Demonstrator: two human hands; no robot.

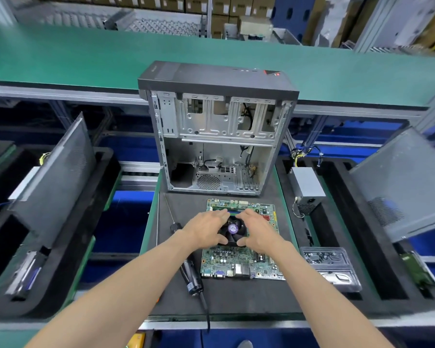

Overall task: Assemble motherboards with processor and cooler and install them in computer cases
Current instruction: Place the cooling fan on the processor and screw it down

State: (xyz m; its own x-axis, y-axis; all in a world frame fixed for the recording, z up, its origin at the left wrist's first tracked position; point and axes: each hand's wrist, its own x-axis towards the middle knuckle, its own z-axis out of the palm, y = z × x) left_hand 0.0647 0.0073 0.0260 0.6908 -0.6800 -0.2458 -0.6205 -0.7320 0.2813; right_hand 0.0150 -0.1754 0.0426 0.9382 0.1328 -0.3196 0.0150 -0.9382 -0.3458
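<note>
A green motherboard (239, 262) lies flat on the dark mat (236, 295) in front of me. On its middle sits a black cooler (232, 232) with a fan and a purple hub label. My left hand (206, 228) grips the cooler's left side and my right hand (258, 229) grips its right side, fingers curled over the edges. Behind the board an open grey computer case (219, 131) lies on its side, empty inside apart from some cables.
An electric screwdriver (190, 275) with its cord lies left of the board, a thin rod (170, 208) beyond it. A clear tray of screws (329, 262) is at the right. A power supply (307, 189) and case side panels (53, 182) stand in black foam trays either side.
</note>
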